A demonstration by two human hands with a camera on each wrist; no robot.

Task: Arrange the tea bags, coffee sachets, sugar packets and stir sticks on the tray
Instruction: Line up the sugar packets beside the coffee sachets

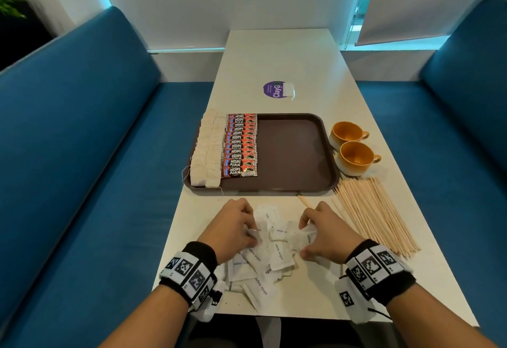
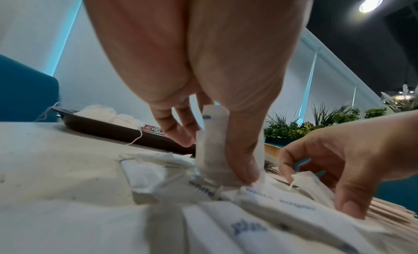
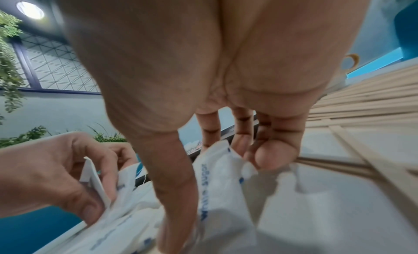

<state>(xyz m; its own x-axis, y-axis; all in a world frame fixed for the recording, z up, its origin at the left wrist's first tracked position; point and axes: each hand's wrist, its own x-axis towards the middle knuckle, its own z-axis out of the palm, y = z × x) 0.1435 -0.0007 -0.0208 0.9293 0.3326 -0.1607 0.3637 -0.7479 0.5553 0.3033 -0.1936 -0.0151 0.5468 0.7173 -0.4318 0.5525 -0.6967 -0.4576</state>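
- White paper sugar packets [image 1: 263, 254] lie in a loose heap on the near end of the table [image 1: 310, 67], between the two hands and not on the tray.
- The left hand [image 1: 233, 227] pinches one packet [image 2: 212, 145] between thumb and fingers and holds it upright over the heap.
- The right hand [image 1: 326, 229] has curled fingers around another packet [image 3: 217, 170], which it holds at the right edge of the heap.
- The brown tray [image 1: 296, 152] stands just behind the heap. On its left side the tea bags [image 1: 207, 150] lie in two rows, and the red coffee sachets [image 1: 241, 146] lie in one overlapping column right beside them. The right half of the tray is bare.
- The wooden sticks [image 1: 375, 216] lie in a wide bundle on the table, to the right of the right hand; one stick [image 1: 304, 200] lies apart near the tray's front edge.
- Two orange cups [image 1: 352, 148] stand right of the tray.
- A purple sticker [image 1: 273, 89] is further back on the table, with one small white bag [image 1: 288, 91] on it.
- Blue benches [image 1: 82, 155] are on both sides.
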